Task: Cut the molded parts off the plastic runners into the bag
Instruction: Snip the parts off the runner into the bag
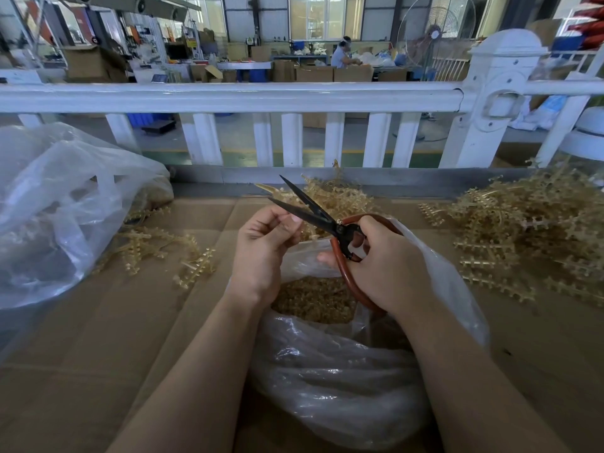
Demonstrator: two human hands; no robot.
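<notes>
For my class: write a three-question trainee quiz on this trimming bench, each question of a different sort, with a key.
1. True or false: the scissors have their blades apart.
2. Which hand has its grip on the scissors' red handles? A) left hand B) right hand
3. Fill in: the clear bag of cut parts lies directly ____ the hands.

Key: 1 true. 2 B; the left hand pinches a runner between the blades. 3 below. The uncut runner pile sits at the right on the cardboard.
</notes>
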